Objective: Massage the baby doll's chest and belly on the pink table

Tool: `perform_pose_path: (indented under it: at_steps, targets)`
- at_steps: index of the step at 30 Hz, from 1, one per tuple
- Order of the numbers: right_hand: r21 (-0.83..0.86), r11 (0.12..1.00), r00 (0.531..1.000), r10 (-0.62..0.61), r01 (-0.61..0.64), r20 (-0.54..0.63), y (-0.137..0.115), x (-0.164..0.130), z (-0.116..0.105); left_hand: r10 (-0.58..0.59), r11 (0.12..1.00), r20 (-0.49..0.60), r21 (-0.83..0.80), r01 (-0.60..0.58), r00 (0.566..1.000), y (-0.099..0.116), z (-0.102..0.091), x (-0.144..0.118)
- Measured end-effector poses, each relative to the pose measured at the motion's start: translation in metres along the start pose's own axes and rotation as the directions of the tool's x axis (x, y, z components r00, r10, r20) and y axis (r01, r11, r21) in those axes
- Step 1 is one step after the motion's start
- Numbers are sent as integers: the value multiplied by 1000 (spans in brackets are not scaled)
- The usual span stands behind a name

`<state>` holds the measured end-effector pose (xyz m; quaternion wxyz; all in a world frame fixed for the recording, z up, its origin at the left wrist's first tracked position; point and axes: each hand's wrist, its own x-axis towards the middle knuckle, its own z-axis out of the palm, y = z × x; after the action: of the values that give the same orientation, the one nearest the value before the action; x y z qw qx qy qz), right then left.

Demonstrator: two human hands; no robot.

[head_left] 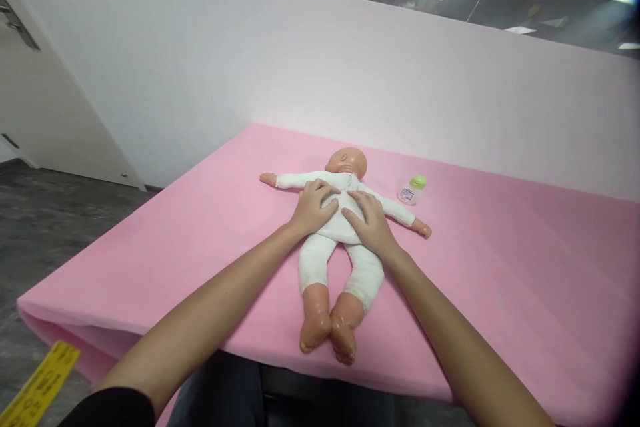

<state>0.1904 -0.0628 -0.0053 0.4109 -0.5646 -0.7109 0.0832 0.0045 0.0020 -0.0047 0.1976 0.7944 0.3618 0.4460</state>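
Observation:
A baby doll (pixel 320 260) in a white bodysuit lies on its back on a pink mat (pixel 500 280), arms spread, bare feet toward me. My left hand (pixel 313 205) rests flat on the doll's chest on its left side, fingers spread. My right hand (pixel 367 220) lies flat on the doll's belly and chest beside it, fingers apart. Both palms press on the white cloth and hold nothing. A small bottle (pixel 411 191) with a green cap lies on the mat next to the doll's outstretched arm.
A pale partition wall (pixel 350 80) rises behind the mat. The mat's near edge (pixel 125 340) hangs over dark floor at the left. A white door (pixel 45 113) stands at far left. A yellow tag (pixel 37 387) shows at the bottom left corner.

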Motion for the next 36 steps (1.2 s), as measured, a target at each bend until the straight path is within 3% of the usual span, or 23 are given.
perform_pose_path:
  at_steps: [36]
  targets:
    - [24,999,998,-36,37,-43,1,0,0,-2,1000,-2,21,2,1000,0,0,0]
